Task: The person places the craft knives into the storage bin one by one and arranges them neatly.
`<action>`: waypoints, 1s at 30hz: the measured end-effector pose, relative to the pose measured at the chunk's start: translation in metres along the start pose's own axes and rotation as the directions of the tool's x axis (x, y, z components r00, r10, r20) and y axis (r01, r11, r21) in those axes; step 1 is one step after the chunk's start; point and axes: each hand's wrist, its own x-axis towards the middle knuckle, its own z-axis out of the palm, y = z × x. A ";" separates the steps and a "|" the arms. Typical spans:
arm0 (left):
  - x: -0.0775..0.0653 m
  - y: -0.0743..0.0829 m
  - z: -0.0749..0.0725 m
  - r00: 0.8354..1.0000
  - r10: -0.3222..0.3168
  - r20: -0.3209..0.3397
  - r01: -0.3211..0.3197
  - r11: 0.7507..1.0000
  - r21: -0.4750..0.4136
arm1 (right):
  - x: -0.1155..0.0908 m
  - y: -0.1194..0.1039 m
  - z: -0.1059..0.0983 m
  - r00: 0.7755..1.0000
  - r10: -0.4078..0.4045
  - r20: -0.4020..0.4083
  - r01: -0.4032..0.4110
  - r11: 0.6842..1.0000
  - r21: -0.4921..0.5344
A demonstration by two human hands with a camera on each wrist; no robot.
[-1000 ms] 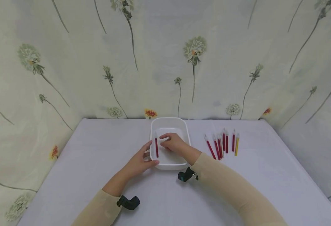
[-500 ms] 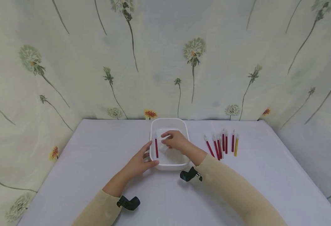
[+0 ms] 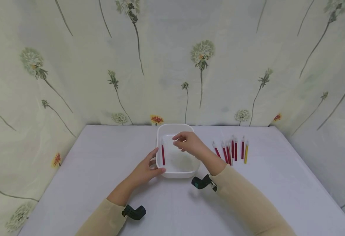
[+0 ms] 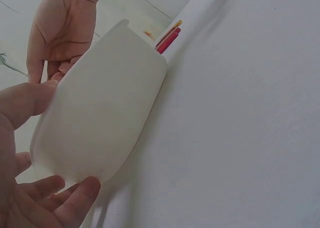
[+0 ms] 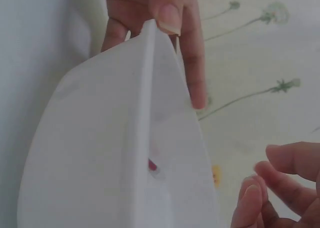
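A white plastic tray (image 3: 178,175) stands on the table with one slim red pen-like stick (image 3: 163,155), clear at its far end, lying along its left side. My left hand (image 3: 145,167) holds the tray at its near left corner, thumb at the rim and fingers against the outer side. In the right wrist view, that left hand's thumb (image 5: 169,17) lies at the tray's corner. My right hand (image 3: 190,143) is over the tray's right half, fingers loosely bent with nothing between them. The right wrist view shows its fingers (image 5: 290,160) apart from the tray.
Several similar red sticks (image 3: 235,150) and a yellow one (image 3: 246,154) lie in a loose group right of the tray, partly behind the right forearm. The white-covered table (image 3: 107,144) ends at a flower-patterned backdrop (image 3: 166,65).
My right hand has lifted and drawn back to the right from low inside the tray. The left hand, the tray and the red stick in it stay put.
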 end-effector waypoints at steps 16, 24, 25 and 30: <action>-0.001 0.000 0.001 1.000 -0.001 -0.015 0.001 1.000 0.014 | -0.028 0.001 -0.036 0.998 -0.059 -0.009 0.059 0.998 -0.028; -0.002 0.001 0.000 1.000 0.003 -0.010 -0.003 1.000 0.029 | -0.040 0.019 -0.050 0.998 -0.041 -0.051 0.039 0.998 -0.050; -0.002 0.001 0.000 1.000 0.001 -0.008 -0.001 1.000 0.029 | -0.042 0.021 -0.052 0.998 -0.041 -0.057 0.038 0.998 -0.053; -0.001 0.001 0.000 1.000 -0.010 -0.011 0.010 1.000 0.030 | -0.051 0.030 -0.062 0.995 -0.030 -0.094 0.024 0.998 -0.064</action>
